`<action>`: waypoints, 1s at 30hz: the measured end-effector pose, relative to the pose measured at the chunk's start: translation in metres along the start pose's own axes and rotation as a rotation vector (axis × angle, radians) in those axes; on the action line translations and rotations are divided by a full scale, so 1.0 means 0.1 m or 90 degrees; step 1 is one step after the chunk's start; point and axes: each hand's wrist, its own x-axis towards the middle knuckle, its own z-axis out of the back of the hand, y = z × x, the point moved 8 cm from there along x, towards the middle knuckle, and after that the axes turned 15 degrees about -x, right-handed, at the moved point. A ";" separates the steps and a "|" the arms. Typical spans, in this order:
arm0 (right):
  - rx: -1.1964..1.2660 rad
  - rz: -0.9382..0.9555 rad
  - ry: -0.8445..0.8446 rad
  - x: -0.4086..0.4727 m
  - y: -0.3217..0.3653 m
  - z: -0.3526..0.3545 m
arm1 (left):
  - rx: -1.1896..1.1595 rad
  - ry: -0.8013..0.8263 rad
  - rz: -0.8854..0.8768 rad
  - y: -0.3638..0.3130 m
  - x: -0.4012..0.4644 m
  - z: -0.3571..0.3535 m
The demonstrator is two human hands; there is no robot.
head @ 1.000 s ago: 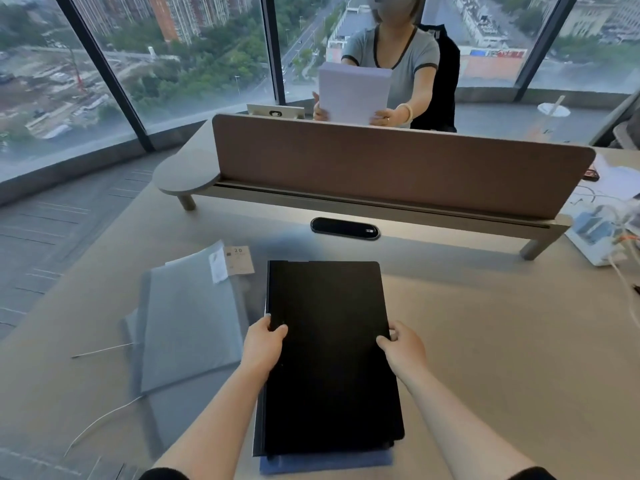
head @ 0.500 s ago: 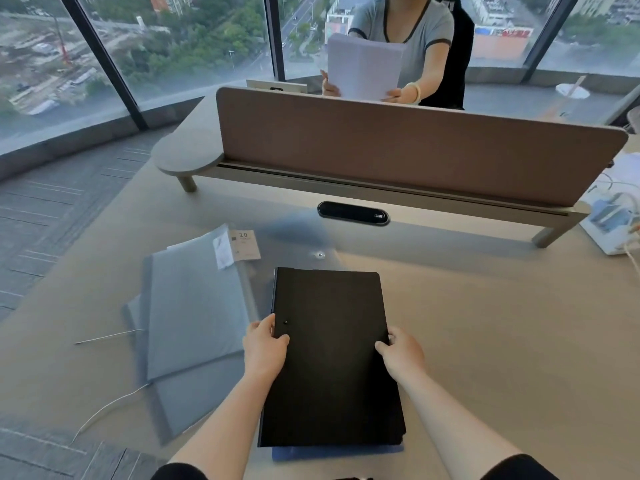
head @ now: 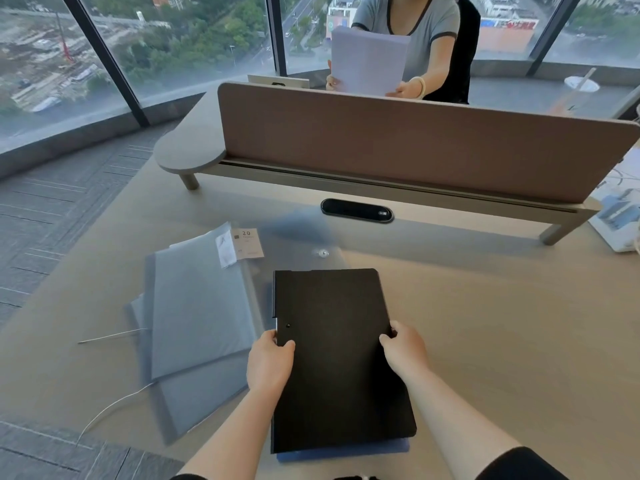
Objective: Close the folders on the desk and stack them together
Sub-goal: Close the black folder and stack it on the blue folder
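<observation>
A closed black folder (head: 336, 358) lies on the desk in front of me, on top of a blue folder (head: 343, 453) whose near edge peeks out below it. My left hand (head: 268, 362) grips the black folder's left edge and my right hand (head: 403, 348) grips its right edge. A clear plastic snap envelope (head: 304, 244) lies under the far end of the stack. To the left sit grey translucent folders (head: 197, 313), overlapping at an angle, with a small white label (head: 247, 242) at their top right corner.
A brown divider panel (head: 398, 147) on a raised shelf crosses the desk beyond the folders, with a black cable port (head: 356, 211) below it. A person behind it holds a sheet of paper (head: 369, 60). Thin white wires (head: 110, 407) trail left; white devices (head: 620, 216) sit far right.
The black folder has come closer to me across the desk with both hands on its edges, uncovering the clear envelope's snap button beyond it. The grey folders have not moved.
</observation>
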 end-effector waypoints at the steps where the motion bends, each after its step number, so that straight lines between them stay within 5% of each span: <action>1: 0.004 -0.002 0.003 0.01 0.00 0.00 | -0.001 -0.002 0.003 0.01 0.00 0.00; 17: 0.087 -0.144 -0.028 0.04 -0.34 0.10 | -0.132 0.007 0.082 0.13 -0.06 -0.19; 30: 0.163 -0.227 -0.084 0.16 -1.14 0.58 | -0.178 0.156 0.049 -0.16 -0.20 -1.08</action>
